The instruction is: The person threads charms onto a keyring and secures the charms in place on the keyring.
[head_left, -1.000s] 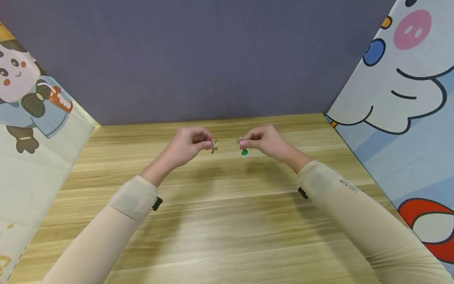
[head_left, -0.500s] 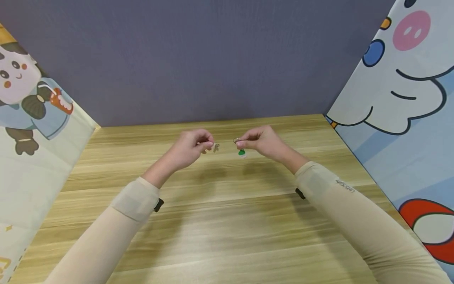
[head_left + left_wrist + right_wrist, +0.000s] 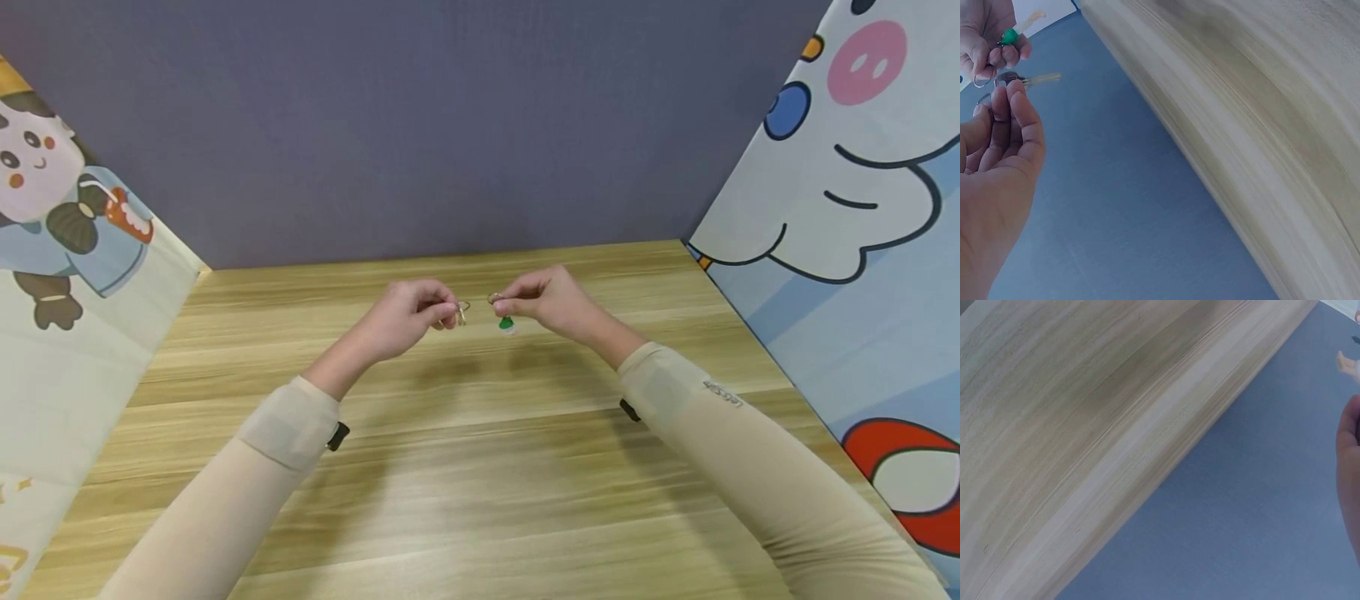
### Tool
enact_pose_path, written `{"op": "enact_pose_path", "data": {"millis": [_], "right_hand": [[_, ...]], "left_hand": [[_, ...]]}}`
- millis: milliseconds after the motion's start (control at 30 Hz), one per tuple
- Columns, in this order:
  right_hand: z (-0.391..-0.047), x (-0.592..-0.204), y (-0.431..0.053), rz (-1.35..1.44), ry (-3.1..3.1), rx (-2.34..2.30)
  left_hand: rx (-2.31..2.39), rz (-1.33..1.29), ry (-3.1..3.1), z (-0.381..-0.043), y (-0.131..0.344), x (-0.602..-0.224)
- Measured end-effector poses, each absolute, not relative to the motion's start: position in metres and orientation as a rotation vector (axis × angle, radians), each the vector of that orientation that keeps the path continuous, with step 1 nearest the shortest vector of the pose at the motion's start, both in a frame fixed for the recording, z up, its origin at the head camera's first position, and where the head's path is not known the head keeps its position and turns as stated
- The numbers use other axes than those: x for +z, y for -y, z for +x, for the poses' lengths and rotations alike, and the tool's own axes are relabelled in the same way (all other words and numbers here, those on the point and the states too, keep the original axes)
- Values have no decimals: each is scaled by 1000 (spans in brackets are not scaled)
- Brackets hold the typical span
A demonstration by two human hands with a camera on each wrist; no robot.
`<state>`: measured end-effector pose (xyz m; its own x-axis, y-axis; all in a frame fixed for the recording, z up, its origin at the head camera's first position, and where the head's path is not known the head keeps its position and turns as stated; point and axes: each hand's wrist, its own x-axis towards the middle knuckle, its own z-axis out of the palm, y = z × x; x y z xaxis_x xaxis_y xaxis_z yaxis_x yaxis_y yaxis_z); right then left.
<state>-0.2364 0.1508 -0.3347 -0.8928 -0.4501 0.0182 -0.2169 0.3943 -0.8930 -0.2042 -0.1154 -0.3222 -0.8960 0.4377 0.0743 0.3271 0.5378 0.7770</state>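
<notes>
Over the far part of the wooden table, my left hand (image 3: 401, 318) pinches a ring with small metal keys (image 3: 462, 317) hanging from it. Just to the right, my right hand (image 3: 555, 307) holds a key ring (image 3: 492, 297) between thumb and fingertips, and a green-and-white charm (image 3: 507, 324) dangles below. A small gap separates the two rings. In the left wrist view the keys (image 3: 1047, 78) stick out past the fingertips, with the green charm (image 3: 1009, 36) above them. The right wrist view catches only an edge of the right hand (image 3: 1349, 469) and the charm's pale end (image 3: 1347, 365).
The wooden table (image 3: 480, 483) runs back to a plain grey-purple panel (image 3: 450, 125). Cartoon-printed panels stand at the left (image 3: 75, 358) and the right (image 3: 847, 333).
Both hands have come a little closer together, the right hand shifting left with its charm. The left fingers have turned the keys and ring about.
</notes>
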Motion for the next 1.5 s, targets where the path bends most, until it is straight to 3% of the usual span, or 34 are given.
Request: {"op": "enact_pose_path", "data": {"millis": [1500], "right_hand": [[-224,-343,-140,-624,-2365,-1524]], "left_hand": [[1146,793,-2584,-200,104,-324]]}}
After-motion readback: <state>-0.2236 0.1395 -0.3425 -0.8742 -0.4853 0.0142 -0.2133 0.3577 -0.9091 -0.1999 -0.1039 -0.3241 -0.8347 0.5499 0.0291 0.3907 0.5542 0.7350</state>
